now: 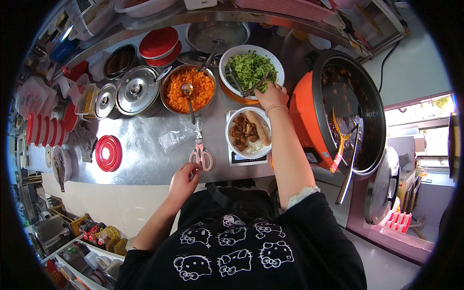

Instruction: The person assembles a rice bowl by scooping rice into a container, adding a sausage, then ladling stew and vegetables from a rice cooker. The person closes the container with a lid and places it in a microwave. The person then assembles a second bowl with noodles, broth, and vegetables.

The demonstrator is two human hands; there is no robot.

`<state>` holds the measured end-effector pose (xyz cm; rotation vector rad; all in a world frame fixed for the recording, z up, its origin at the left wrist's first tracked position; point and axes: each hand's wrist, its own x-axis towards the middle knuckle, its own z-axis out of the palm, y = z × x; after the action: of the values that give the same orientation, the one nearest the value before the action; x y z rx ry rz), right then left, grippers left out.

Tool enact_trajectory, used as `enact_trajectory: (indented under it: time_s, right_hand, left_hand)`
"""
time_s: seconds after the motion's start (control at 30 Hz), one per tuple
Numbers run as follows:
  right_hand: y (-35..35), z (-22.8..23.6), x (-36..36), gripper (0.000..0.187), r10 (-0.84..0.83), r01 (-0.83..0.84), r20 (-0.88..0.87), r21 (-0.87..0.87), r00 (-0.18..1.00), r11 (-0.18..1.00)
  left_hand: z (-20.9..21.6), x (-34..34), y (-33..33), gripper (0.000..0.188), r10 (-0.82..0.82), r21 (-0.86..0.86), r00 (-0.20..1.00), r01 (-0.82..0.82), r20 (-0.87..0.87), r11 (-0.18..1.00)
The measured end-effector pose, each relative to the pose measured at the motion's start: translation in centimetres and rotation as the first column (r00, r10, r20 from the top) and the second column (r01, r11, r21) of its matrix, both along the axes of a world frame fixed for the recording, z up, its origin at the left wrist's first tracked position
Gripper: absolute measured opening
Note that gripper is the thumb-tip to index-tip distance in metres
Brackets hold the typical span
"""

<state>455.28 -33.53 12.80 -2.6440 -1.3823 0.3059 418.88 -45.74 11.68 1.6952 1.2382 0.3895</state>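
My right hand is closed on the near end of metal tongs, which lie over green shreds in a white bowl. Below that forearm's inner side, a white round bowl holds rice, brown meat chunks and a pale sausage. It stands on a digital scale. My left hand rests at the counter's front edge, fingers loosely bent and apart, holding nothing visible. Beside its fingertips lie pink-handled scissors.
A metal bowl of diced carrot with a spoon stands left of the greens, beside lidded pots. A large orange cooker stands at right, a ladle over its rim. A red lid and clear plastic wrap lie left.
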Motion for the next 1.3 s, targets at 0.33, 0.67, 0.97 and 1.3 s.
enact_trajectory:
  time_s: [0.33, 0.67, 0.97, 1.3]
  right_hand:
    - [2.9, -1.1, 0.8, 0.057, 0.038, -0.037, 0.007, -0.106, 0.999, 0.994]
    - [3.2, -2.6, 1.9, 0.044, 0.121, -0.121, -0.009, 0.013, 0.993, 0.993]
    - [1.6, -1.1, 3.5, 0.034, -0.063, 0.109, -0.172, 0.277, 0.983, 0.955]
    - [-9.2, 4.7, -2.1, 0.025, 0.180, 0.105, -0.470, 0.517, 0.864, 0.849]
  left_hand:
    - [-1.1, -4.1, -1.0, 0.013, 0.111, 0.001, 0.994, -0.111, -0.005, 0.994]
    - [-0.5, -3.8, 0.3, 0.013, 0.071, 0.008, 0.997, -0.071, -0.036, 0.997]
    - [-0.3, -3.6, 0.5, 0.013, 0.075, -0.007, 0.997, -0.075, -0.025, 0.997]
    - [-0.5, -2.6, 0.5, 0.016, 0.058, -0.053, 0.998, -0.059, -0.029, 0.997]
